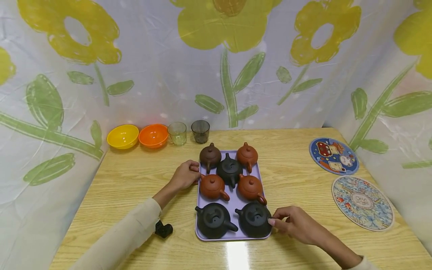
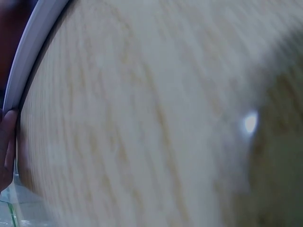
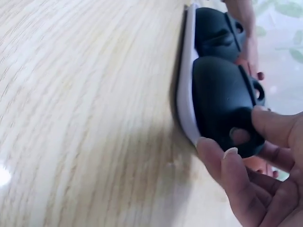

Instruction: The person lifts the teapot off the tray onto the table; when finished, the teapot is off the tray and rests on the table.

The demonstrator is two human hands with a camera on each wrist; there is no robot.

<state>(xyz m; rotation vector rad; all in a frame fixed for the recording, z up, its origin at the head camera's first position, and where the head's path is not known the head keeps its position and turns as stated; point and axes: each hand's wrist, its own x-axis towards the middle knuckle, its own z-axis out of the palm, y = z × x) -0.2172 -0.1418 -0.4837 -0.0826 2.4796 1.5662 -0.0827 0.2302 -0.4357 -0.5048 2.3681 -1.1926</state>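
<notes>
A lilac tray (image 1: pixel 233 235) carries several teapots. Its left edge is touched by my left hand (image 1: pixel 185 175), beside a small red-brown teapot (image 1: pixel 212 186) and a dark brown teapot (image 1: pixel 210 154). In the left wrist view, fingertips (image 2: pixel 8 124) lie against the tray's rim. At the tray's front right corner, my right hand (image 1: pixel 297 224) pinches the handle of a large black teapot (image 1: pixel 254 219). The right wrist view shows the thumb (image 3: pixel 272 124) on that handle, other fingers below it. A second large black teapot (image 1: pixel 213 219) sits to its left.
Toward the back left stand a yellow bowl (image 1: pixel 123 137), an orange bowl (image 1: pixel 153 135), a green glass (image 1: pixel 177 134) and a grey glass (image 1: pixel 200 132). Two round mats, one blue (image 1: pixel 334 156) and one patterned (image 1: pixel 363 202), lie at right. A small black object (image 1: pixel 164 229) is near the left sleeve.
</notes>
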